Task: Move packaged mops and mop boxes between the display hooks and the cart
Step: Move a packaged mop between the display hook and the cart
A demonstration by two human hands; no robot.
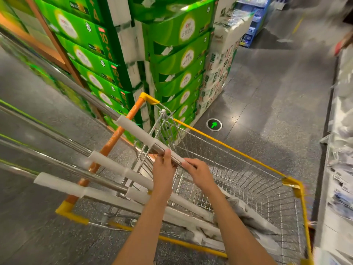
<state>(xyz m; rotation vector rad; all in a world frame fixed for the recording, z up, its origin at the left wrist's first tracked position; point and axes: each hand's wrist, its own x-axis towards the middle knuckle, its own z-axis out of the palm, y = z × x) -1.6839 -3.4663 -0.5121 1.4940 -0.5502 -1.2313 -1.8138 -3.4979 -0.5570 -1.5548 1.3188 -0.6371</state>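
A wire shopping cart point(238, 150) with yellow rim and orange handle stands in front of me. Several packaged mops with long metal poles and white foam sleeves lie across it, poles sticking out to the left. My left hand point(164, 171) and my right hand point(198, 173) both grip the topmost mop pole point(137, 131) above the cart's near-left corner, the hands close together, right hand at the end of a white sleeve. Two lower mop poles point(107, 163) rest on the cart's edge, their wrapped heads point(248, 217) lying inside the basket.
Tall stacks of green boxes point(177, 60) rise just beyond the cart at the left. White wrapped packs point(219, 73) stand beside them. A shelf of packaged goods point(340, 150) runs along the right. Grey floor with a green arrow marker point(214, 124) lies between.
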